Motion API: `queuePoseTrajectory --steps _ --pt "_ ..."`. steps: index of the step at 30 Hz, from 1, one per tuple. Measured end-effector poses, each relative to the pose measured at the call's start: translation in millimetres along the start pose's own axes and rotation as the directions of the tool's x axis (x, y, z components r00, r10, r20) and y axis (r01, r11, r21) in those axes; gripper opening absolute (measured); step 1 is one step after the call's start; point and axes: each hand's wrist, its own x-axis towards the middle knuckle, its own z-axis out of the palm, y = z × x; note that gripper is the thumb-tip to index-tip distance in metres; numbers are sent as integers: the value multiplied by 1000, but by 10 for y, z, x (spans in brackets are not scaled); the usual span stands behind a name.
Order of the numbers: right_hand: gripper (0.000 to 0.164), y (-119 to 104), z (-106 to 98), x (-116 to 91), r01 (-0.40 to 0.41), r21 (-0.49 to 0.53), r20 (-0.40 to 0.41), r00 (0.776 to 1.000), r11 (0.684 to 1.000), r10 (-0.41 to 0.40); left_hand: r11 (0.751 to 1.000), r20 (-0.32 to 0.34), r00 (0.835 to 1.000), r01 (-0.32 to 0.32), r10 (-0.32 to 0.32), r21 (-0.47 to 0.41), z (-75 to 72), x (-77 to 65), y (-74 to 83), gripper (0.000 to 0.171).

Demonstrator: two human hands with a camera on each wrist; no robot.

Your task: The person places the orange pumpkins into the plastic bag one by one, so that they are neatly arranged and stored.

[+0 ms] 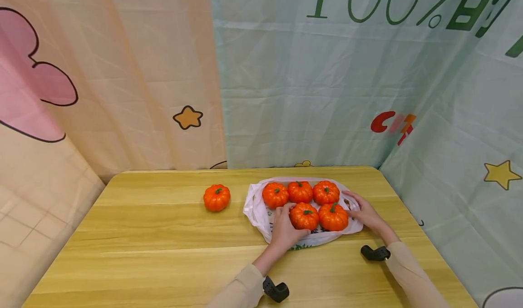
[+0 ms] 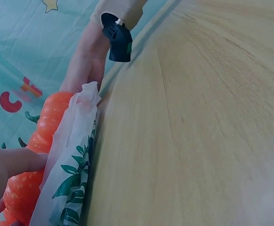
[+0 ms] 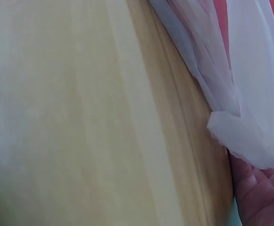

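Five small orange pumpkins with green stems sit in two rows on a white plastic bag [image 1: 255, 203], three behind and two in front. My left hand [image 1: 285, 228] holds the front-left pumpkin [image 1: 304, 216], thumb at its near side and fingers round its left. At the bag's right edge lies my right hand [image 1: 366, 213], its thumb beside the front-right pumpkin [image 1: 333, 217] and its fingers stretched along the plastic. In the right wrist view the white plastic [image 3: 257, 84] drapes over part of that palm [image 3: 261, 197], hiding the fingers.
A single pumpkin [image 1: 217, 197] stands on the wooden table [image 1: 155, 235], left of the bag. Printed cloth [image 1: 286, 85] hangs behind the table's far edge and along both sides. Each wrist wears a black camera [image 1: 276, 290].
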Motion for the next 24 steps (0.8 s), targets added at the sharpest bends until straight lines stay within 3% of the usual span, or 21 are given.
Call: queuePoseTrajectory --steps 9,16,24 --pt "64 17 1 5 19 0 -2 1000 1000 -19 1000 20 1000 3 -3 6 -30 -14 4 71" --pt "63 18 -7 3 15 -6 2 1000 1000 -15 1000 58 998 14 -13 -24 -154 -51 65 65" --pt "64 19 -9 2 22 1 7 1000 1000 -22 997 20 999 -26 27 -76 -315 -93 59 57"
